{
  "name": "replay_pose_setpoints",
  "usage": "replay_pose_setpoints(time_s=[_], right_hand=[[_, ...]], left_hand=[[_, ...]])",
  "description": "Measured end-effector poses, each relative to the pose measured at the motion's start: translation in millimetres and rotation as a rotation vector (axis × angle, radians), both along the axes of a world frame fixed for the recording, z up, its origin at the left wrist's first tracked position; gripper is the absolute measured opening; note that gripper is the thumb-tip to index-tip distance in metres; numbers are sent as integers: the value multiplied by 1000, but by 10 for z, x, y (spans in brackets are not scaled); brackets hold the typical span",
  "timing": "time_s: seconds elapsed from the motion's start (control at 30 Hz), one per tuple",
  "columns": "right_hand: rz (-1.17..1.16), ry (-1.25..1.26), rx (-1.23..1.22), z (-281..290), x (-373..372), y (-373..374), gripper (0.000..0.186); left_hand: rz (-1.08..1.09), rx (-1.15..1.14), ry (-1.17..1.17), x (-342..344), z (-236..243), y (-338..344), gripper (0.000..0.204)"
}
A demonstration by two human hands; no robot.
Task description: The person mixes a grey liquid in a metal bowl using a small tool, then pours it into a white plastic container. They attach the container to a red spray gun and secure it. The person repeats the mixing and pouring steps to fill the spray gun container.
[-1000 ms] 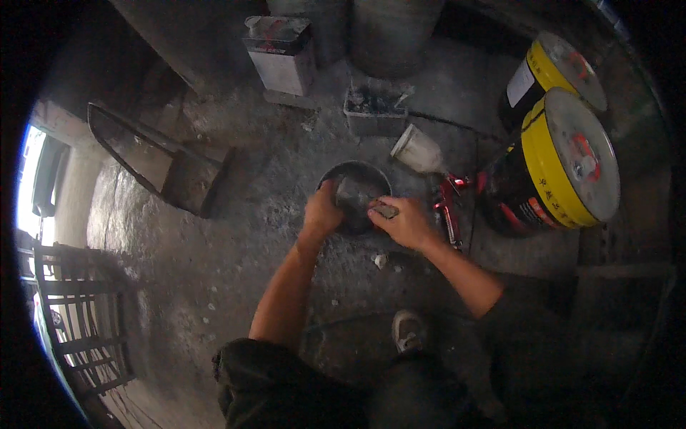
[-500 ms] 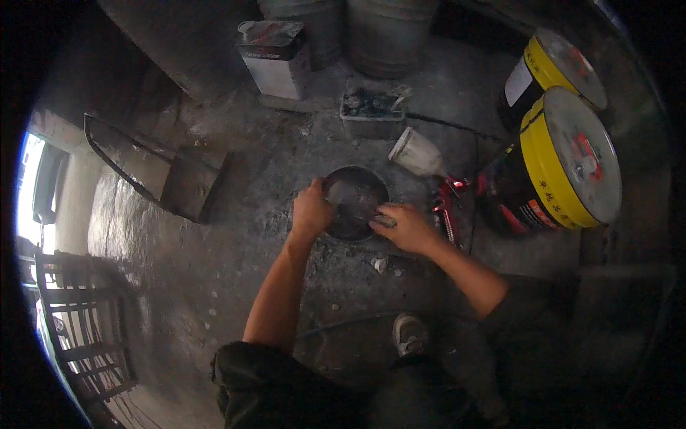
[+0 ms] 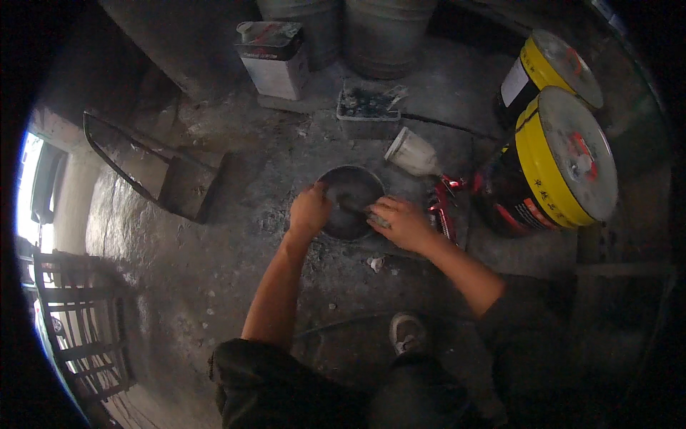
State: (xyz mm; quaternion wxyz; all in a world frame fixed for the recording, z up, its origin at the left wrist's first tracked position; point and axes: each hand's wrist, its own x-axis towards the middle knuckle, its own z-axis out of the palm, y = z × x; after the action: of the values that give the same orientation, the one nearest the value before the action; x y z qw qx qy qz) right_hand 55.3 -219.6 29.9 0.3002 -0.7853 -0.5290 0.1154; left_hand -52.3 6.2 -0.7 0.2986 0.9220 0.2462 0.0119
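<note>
A round dark pot (image 3: pixel 350 179) sits on the floor before me. My left hand (image 3: pixel 309 214) grips its left rim with curled fingers. Over the pot's right side, my right hand (image 3: pixel 400 225) is closed round a small greyish tool (image 3: pixel 379 220) that points into the pot; its far end is dark and unclear. Just right of the pot lies a red spray gun (image 3: pixel 444 211) with a pale translucent cup (image 3: pixel 411 150), tilted on its side. A small pale lump (image 3: pixel 375 263) is on the floor below the pot.
Yellow-and-black drums (image 3: pixel 564 171) stand at right. Behind are a rectangular tin (image 3: pixel 275 71), a grey tub (image 3: pixel 368 118) with a hose beside it and large barrels (image 3: pixel 386 36). A bent panel (image 3: pixel 179 182) lies left, near slatted racking (image 3: pixel 78 314). My shoe (image 3: pixel 407 332) is below.
My left hand has shifted left from within the pot to its rim. My right hand has moved slightly, still holding the tool. A pale shape seen inside the pot earlier no longer shows.
</note>
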Motion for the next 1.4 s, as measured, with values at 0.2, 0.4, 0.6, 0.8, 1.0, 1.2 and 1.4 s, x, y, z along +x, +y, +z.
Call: replay_pose_setpoints(time_s=[0.2,0.4,0.6,0.8,1.0,1.2,1.4], right_hand=[[-215,452,102,-82,47,-66,32],[-62,-57,89,-6,-42,-33,30],[-280,333,155,24,-77,22,29],[-72,-5,-3,73,-69,3,27],[-139,-4,137,-94,-54,11,28],[-133,236,83,-18,6,-38,27],[22,-243,-10,43,5,-54,32]], left_hand=[[-36,-131,-376,4,99,-139,52],[6,-80,158,82,164,-39,67],[-141,18,-370,29,-220,-92,71],[-13,-60,29,61,-62,73,76],[-89,-69,-295,39,-250,-18,77],[31,-190,-99,40,151,20,69],[27,-215,-66,-1,7,146,59]])
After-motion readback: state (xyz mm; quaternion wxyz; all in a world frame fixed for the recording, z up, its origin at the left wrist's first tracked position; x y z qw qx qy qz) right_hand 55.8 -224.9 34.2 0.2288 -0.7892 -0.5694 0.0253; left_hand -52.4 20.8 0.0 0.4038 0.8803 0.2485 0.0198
